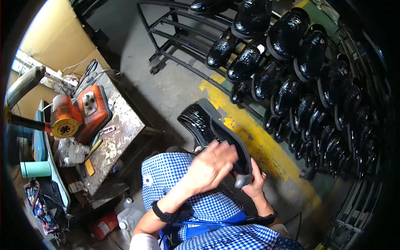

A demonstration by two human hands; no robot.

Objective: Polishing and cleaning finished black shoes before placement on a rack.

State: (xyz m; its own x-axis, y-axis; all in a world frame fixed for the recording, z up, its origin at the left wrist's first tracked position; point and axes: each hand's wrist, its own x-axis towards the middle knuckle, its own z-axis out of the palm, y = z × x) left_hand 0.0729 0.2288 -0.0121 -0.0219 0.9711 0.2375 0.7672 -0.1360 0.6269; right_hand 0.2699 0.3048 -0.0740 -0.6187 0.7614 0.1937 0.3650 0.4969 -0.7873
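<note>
A glossy black shoe (197, 123) with a thick dark sole is held in front of my apron, its toe pointing away to the upper left. My right hand (255, 182) grips it around the heel end, partly hidden behind the sole. Over the shoe's opening is my left hand (212, 163), with bent fingers smeared by motion. Whether those fingers pinch anything inside the shoe I cannot make out. A dark band circles each wrist.
At the right, a metal rack (183, 43) carries rows of shiny black shoes (288, 33). To the left, a worn workbench (125, 131) holds an orange machine (92, 109), a yellow-handled tool (89, 167) and a mint-green cup (36, 169). White jugs (130, 216) stand beneath.
</note>
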